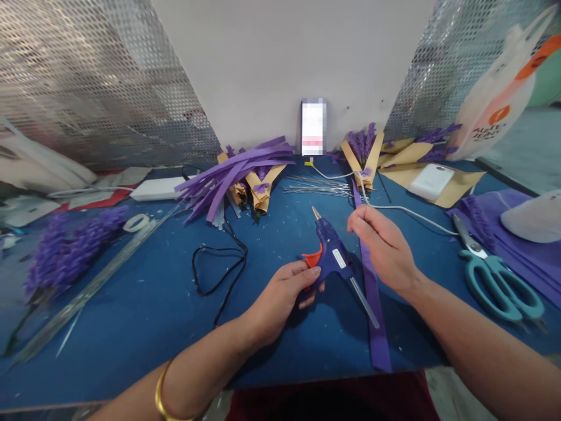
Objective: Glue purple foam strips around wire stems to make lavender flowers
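My left hand point(277, 295) is wrapped round the handle of a dark blue glue gun point(329, 245) with an orange trigger point(312, 257). The gun's metal nozzle points away from me, and a clear glue stick point(364, 303) sticks out of its back end. To the right of the gun, my right hand point(388, 248) is closed in a pinch; what its fingertips hold, if anything, cannot be made out. A long purple strip point(379, 345) runs along the blue table beside the gun, passing partly behind my right hand.
Teal-handled scissors point(499, 286) lie at right, near folded purple material point(539, 266). Purple strips point(236, 166), wrapped lavender bunches point(363, 152) and thin wires point(319, 187) line the back, below a propped phone point(314, 127). A black cord point(219, 248) loops left of centre; purple flowers point(72, 251) lie further left.
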